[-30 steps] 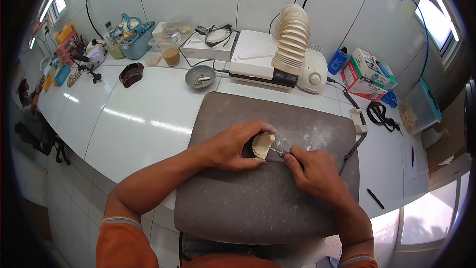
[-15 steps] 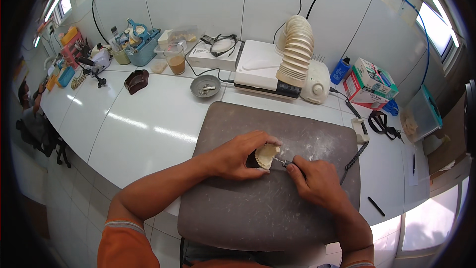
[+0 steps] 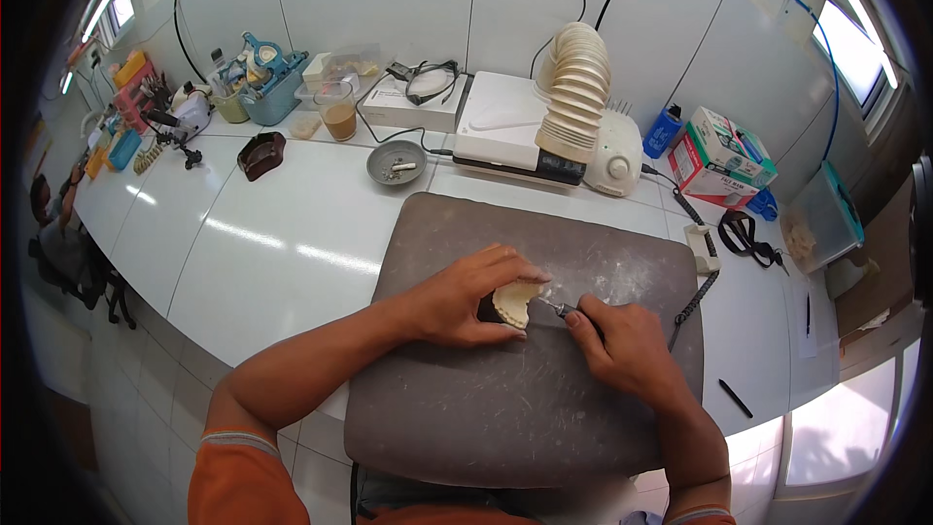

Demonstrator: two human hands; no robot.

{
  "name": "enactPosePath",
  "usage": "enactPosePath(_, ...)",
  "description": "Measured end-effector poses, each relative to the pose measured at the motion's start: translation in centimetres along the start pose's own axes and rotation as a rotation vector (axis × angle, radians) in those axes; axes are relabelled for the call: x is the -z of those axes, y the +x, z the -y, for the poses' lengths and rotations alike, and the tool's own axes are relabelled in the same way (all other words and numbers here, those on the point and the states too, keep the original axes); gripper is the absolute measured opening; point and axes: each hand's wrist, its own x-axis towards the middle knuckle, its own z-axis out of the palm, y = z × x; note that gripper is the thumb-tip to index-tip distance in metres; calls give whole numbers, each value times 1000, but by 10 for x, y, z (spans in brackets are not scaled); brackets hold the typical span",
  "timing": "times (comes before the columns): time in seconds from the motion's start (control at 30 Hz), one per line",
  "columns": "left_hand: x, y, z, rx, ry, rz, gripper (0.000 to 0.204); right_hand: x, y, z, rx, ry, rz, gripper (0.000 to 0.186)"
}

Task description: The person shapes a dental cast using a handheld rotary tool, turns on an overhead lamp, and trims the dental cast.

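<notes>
A cream plaster dental cast [image 3: 512, 305], horseshoe-shaped with a row of teeth along its edge, sits between the thumb and fingers of my left hand [image 3: 466, 299]. My right hand [image 3: 622, 340] is closed around a slim metal rotary handpiece [image 3: 565, 310], gripped much like a pen. Its thin tip points left at the inner side of the cast; whether the two touch I cannot tell. Both hands are over a brown padded mat [image 3: 457, 408]. White dust [image 3: 622, 277] is scattered on the mat, and pale powder coats my left fingertips.
Beyond the mat stand a white machine [image 3: 505, 122] with a ribbed hose [image 3: 575, 87], a grey bowl [image 3: 397, 163] and a glass of brown drink [image 3: 338, 117]. Boxes [image 3: 719, 160] and a coiled cord [image 3: 695, 301] are on the right. A person [image 3: 60, 219] sits far left.
The cast has turned in my left hand and shifted slightly left, showing more of its inner face. The handpiece stays in my right hand, its tip a little higher against the cast.
</notes>
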Motion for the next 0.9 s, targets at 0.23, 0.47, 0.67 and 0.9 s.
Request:
enactPosePath(0.23, 0, 1, 0, 23, 11, 46, 81, -1, -1, -6, -1, 1, -25, 39)
enactPosePath(0.47, 1, 5, -2, 43, 58, -35, 87, 3, 0, -7, -16, -9, 10, 40)
enactPosePath(0.67, 1, 4, 2, 36, 78, -45, 81, 3, 0, -6, -33, -14, -4, 41)
enactPosePath(0.9, 2, 4, -1, 54, 62, -34, 78, 3, 0, -7, -30, -22, 10, 42)
